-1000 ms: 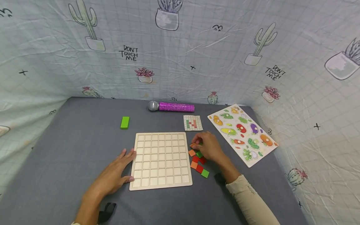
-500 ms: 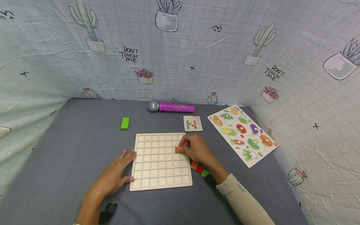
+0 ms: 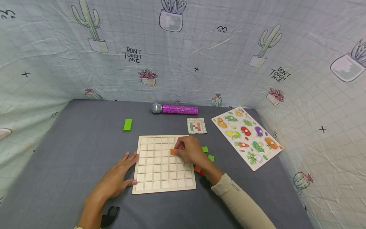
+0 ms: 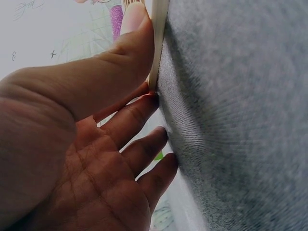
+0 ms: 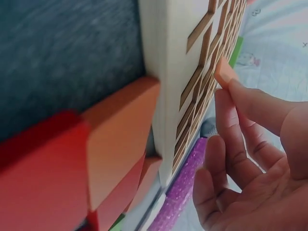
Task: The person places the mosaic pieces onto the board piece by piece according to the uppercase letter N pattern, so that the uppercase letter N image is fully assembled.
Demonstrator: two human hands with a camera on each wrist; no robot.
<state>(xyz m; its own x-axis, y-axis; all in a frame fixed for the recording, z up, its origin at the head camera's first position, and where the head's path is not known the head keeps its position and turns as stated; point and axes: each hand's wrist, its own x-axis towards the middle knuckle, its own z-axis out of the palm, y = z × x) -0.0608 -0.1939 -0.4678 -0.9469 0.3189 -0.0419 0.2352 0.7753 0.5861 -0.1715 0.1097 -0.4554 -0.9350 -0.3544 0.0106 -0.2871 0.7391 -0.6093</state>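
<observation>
My right hand (image 3: 191, 151) is over the upper right part of a pale wooden grid board (image 3: 157, 168). Between thumb and index finger it pinches a small orange square tile (image 3: 172, 152). In the right wrist view the tile (image 5: 224, 73) is tilted, close over the grid cells. Along the board's left edge lies my left hand (image 3: 118, 175), fingers spread. The left wrist view has its thumb (image 4: 134, 29) against the board's side and the other fingertips down at the grey cloth. Beside the board's right edge are loose tiles, including green (image 3: 211, 158), orange (image 3: 197, 169) and red ones, partly hidden by my right arm.
A small card (image 3: 196, 125) with a coloured grid pattern lies behind the board. Farther back is a purple glitter microphone (image 3: 180, 109). A green block (image 3: 127, 125) sits at the back left, and a vegetable puzzle board (image 3: 243, 152) at the right.
My right hand has picked up the orange tile from the loose pile and carried it left over the board. My left hand has stayed at the board's edge.
</observation>
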